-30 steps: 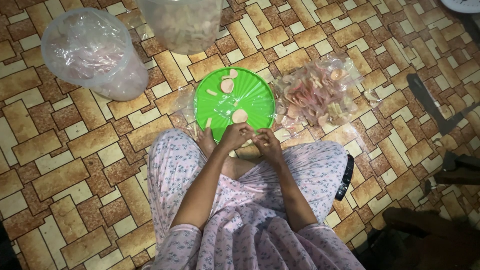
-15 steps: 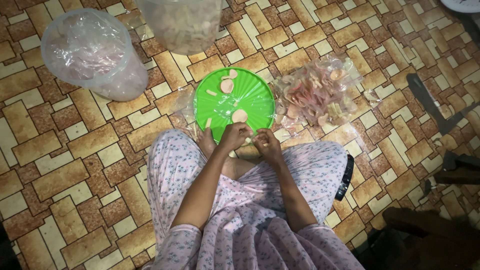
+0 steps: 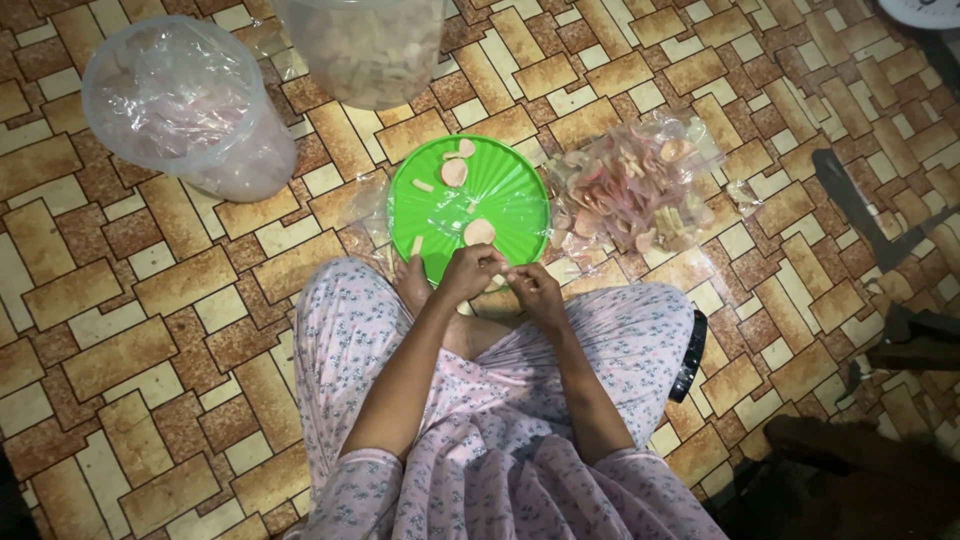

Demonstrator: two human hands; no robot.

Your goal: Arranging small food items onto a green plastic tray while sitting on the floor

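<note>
Nearest, a lap in pink floral cloth (image 3: pixel 500 470), the person seated on the patterned tile floor (image 3: pixel 150 330). Left hand (image 3: pixel 470 272) and right hand (image 3: pixel 537 293): fingers curled in, tips drawn together and meeting at the near rim of the plate; what they pinch is too small to make out, and whether either grip is fully closed cannot be told. Just beyond, a round green plate (image 3: pixel 500 190) on the floor, ribbed, with a film of clear plastic over its middle. On it: a pale round slice (image 3: pixel 479 232) lying just past the left hand's fingertips; a second round slice (image 3: pixel 454 172) and small pale strips toward the far rim. Right of the plate, touching its edge: a crumpled clear bag of pinkish peelings and slices (image 3: pixel 630 190). Far left: a plastic-lined tub (image 3: pixel 185 105). Far centre: a clear container of pale pieces (image 3: pixel 365 45).
</note>
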